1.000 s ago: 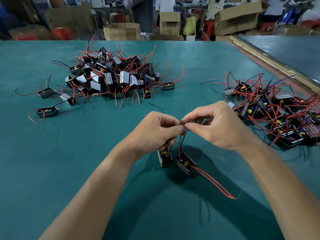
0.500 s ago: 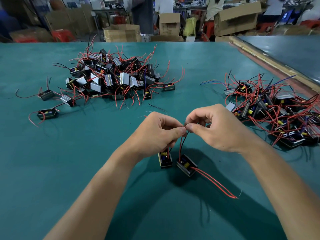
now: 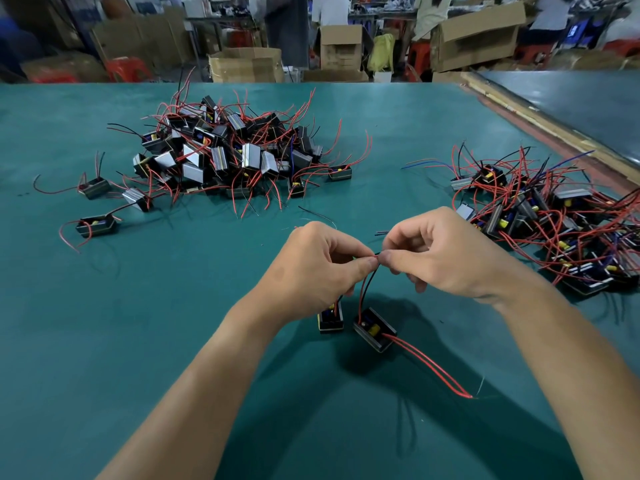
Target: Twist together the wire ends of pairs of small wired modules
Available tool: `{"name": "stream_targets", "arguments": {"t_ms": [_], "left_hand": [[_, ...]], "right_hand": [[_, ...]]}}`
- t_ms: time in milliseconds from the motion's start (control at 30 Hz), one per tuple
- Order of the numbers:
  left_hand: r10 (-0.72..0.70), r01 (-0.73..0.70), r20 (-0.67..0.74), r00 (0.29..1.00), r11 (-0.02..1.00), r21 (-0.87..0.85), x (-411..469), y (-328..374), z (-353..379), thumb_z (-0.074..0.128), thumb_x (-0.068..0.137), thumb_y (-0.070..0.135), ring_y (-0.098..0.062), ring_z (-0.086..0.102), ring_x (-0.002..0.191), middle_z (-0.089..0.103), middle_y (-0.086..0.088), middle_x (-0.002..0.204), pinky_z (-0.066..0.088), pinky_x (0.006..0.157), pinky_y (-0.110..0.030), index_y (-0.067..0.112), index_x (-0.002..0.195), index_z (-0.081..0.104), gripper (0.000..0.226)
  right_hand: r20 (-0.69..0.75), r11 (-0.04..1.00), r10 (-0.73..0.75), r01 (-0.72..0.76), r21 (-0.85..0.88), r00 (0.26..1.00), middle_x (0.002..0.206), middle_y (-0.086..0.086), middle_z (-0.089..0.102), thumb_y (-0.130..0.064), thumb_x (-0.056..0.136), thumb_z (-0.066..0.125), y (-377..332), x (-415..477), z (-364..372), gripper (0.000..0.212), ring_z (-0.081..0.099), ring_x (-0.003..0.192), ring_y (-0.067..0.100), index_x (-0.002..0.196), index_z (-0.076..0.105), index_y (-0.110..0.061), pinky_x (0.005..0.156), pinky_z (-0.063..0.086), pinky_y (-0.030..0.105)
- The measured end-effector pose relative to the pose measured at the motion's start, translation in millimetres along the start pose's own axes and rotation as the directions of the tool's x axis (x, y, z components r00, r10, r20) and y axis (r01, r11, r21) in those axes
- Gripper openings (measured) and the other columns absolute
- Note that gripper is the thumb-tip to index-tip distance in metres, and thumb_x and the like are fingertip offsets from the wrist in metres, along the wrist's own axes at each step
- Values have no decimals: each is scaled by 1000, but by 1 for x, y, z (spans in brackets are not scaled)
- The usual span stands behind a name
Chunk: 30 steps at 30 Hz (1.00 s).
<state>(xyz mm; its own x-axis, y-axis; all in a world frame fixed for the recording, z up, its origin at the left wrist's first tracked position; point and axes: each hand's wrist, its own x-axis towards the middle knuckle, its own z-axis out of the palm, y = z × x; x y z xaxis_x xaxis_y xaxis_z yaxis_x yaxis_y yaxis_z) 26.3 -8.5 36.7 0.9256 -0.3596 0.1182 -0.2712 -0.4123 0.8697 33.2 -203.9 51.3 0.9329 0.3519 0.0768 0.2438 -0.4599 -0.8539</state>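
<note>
Teal-covered table [image 3: 104, 341]. Beyond its far edge: open cardboard box [image 3: 246, 64], taller carton [image 3: 341, 43] to its right, large flapped carton [image 3: 478, 39] far right. Red stool [image 3: 128, 69] far left. Second table [image 3: 571, 102] right.

hands: 2, left hand [image 3: 311, 271], right hand [image 3: 446, 261]
modules under hands: 2, left module [image 3: 330, 322], right module [image 3: 375, 332]
pinched wires [image 3: 366, 289]: 2 seen, one red, one black
trailing red leads [image 3: 429, 367]: 2
heaps: 2, far heap [image 3: 225, 157], right heap [image 3: 554, 226]; contents too tangled to count
loose modules left of far heap: 3, back one [image 3: 93, 188], middle one [image 3: 138, 199], front one [image 3: 97, 226]
tables: 2, green table [image 3: 104, 341], second table [image 3: 571, 98]
cardboard boxes [image 3: 247, 64]: several, blurred
</note>
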Motion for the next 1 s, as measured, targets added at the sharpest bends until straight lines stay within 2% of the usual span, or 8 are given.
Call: {"name": "stream_targets", "arguments": {"t_ms": [133, 267, 400, 500, 567, 667, 833, 1000], "left_hand": [[38, -38, 19, 999, 999, 19, -1, 1, 1, 66, 93, 20, -14, 37, 47, 51, -2, 50, 34, 48, -25, 20, 82, 78, 16], [-51, 52, 13, 999, 994, -100, 1, 2, -3, 66, 91, 14, -8, 39, 39, 52, 3, 45, 32, 43, -15, 13, 77, 76, 18], [-146, 163, 86, 986, 958, -236, 2, 4, -5, 65, 90, 9, -12, 39, 40, 48, -1, 44, 27, 40, -17, 12, 68, 74, 24], [-173, 201, 124, 977, 941, -272, 2, 5, -6, 64, 90, 8, -12, 39, 40, 47, -2, 44, 27, 40, -18, 13, 65, 74, 27], [-179, 208, 131, 975, 940, -269, 2, 4, -6, 64, 90, 8, -12, 39, 40, 47, -3, 44, 27, 40, -17, 13, 65, 74, 27], [-169, 195, 118, 979, 945, -261, 2, 3, -6, 66, 90, 9, -11, 40, 41, 49, -2, 44, 29, 40, -17, 12, 68, 75, 24], [-106, 113, 48, 993, 974, -198, 2, 1, -4, 71, 87, 13, -11, 41, 42, 53, 1, 45, 30, 42, -16, 11, 73, 77, 16], [-7, 6, -19, 1000, 999, -42, -1, 3, 2, 70, 88, 16, -12, 41, 44, 53, 2, 47, 34, 46, -21, 18, 74, 78, 16]], "right_hand": [[24, 995, 50, -52, 87, 998, 54, -3, 59, -5, 86, 68, 0, 1, 0, 29, 48, 44, 10, 60, 69, -18, 43, 45, 23], [-40, 992, -105, 108, 69, 994, 64, 0, 68, -3, 85, 72, -1, -1, 2, 19, 56, 53, 11, 72, 71, -16, 50, 51, 28], [-37, 973, -230, 228, -39, 973, 68, -7, 71, -4, 81, 76, -1, -3, 1, 18, 58, 57, 9, 77, 74, -21, 55, 49, 28], [-51, 968, -245, 242, -66, 968, 70, -5, 73, -4, 81, 78, 0, -3, 0, 17, 63, 61, 19, 79, 77, -21, 58, 50, 27], [-49, 970, -236, 232, -72, 970, 68, -7, 73, -6, 81, 79, 0, -3, 1, 14, 60, 59, 10, 78, 78, -20, 58, 47, 21], [-47, 975, -211, 208, -72, 976, 65, -9, 71, -7, 81, 79, -1, -3, 0, 12, 55, 56, 2, 77, 77, -18, 57, 47, 20], [-10, 980, -184, 183, -76, 983, 65, -2, 70, -6, 84, 74, -2, -4, -1, 15, 55, 53, 4, 74, 73, -17, 51, 49, 20], [23, 990, -123, 124, -68, 992, 65, 1, 70, -9, 86, 71, 1, -3, -5, 17, 52, 51, 13, 73, 71, -20, 48, 50, 37]]}}
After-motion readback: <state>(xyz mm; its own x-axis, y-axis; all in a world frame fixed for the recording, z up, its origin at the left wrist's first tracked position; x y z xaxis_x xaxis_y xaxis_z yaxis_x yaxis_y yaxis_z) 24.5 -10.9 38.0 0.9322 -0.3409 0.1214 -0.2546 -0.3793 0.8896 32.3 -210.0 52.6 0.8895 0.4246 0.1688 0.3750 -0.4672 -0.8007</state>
